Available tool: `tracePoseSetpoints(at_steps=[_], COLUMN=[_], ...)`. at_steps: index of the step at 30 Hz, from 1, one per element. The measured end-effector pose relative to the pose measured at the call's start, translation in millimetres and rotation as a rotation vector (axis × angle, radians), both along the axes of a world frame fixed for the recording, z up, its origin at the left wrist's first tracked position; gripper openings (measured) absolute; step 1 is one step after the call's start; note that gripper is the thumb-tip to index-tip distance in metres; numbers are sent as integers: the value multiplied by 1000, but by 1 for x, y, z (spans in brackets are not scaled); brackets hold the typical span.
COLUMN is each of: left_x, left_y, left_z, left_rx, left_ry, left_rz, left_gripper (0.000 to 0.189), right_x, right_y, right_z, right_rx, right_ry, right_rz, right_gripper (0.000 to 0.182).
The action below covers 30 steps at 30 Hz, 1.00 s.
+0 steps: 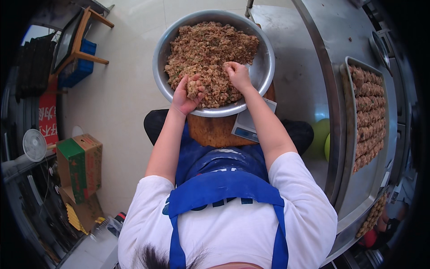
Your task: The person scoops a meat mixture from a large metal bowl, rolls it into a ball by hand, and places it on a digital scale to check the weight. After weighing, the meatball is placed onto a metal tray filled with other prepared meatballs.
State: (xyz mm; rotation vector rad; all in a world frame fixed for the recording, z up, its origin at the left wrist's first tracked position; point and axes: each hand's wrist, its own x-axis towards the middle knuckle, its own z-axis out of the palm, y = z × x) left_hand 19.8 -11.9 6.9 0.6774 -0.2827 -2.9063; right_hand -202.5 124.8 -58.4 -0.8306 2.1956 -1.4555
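A large metal bowl [158,70] holds a heap of minced meat mixture [211,50] flecked with green. My left hand [188,95], palm up over the bowl's near left rim, cups a lump of the mixture [192,88]. My right hand [238,75] is over the right part of the heap, fingers curled at the meat; whether it grips any cannot be told. Under the bowl stands a wooden stool or board [208,131]. A digital scale [247,126] lies at its right, partly beneath my right forearm.
On the metal counter at right, a tray [349,117] holds rows of meatballs [369,114]; more small balls [372,215] lie nearer. A person [383,228] is partly visible at the lower right edge. At left are a cardboard box [80,168], a fan [34,145], a blue crate [79,69] and a wooden-framed chair [82,40].
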Motion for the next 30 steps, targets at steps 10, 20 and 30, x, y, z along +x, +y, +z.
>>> tracePoseSetpoints(at_steps=[10, 20, 30], left_x=[3, -21, -28], left_y=[-3, 8, -12], left_z=[-7, 19, -27], left_rx=[28, -56, 290], left_ry=[62, 20, 379], left_rz=[-3, 40, -216], left_gripper=[43, 60, 70], right_x=[21, 50, 86], right_y=[1, -13, -35], right_z=[41, 78, 118], right_rx=[214, -198, -213], right_ry=[232, 329, 371], right_rz=[96, 14, 78], right_gripper=[28, 23, 32])
